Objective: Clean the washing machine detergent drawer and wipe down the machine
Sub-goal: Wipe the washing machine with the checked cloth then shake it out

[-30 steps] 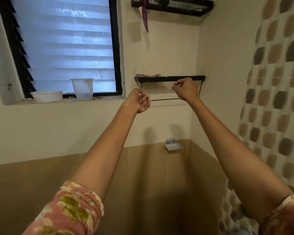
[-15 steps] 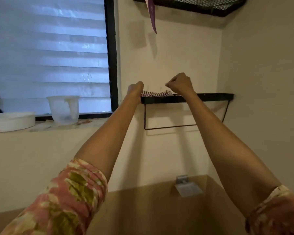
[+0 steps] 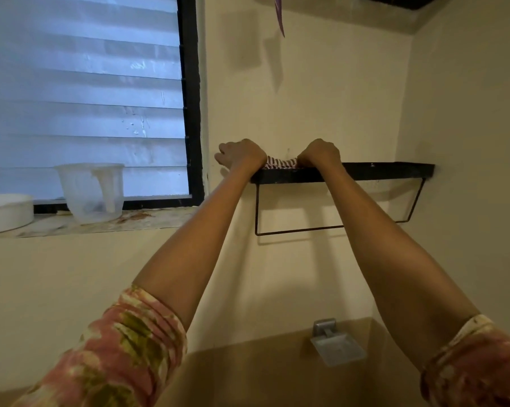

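A red-and-white striped cloth (image 3: 280, 163) lies on a black wall shelf (image 3: 374, 171) above eye level. Both my arms reach up to it. My left hand (image 3: 242, 154) is curled over the cloth's left end at the shelf's left corner. My right hand (image 3: 319, 153) is curled over the cloth's right end. Only a short strip of cloth shows between the two hands; the fingers are hidden behind the shelf edge. The washing machine and its drawer are out of view.
A louvred window (image 3: 86, 95) fills the upper left. On its sill stand a clear plastic jug (image 3: 90, 192) and a white tub (image 3: 5, 211). A thin rail (image 3: 300, 230) hangs under the shelf. A metal soap dish (image 3: 336, 345) sticks out of the wall below.
The view has tilted up and moved closer. Both hands rose onto the shelf and closed over the ends of the striped cloth.
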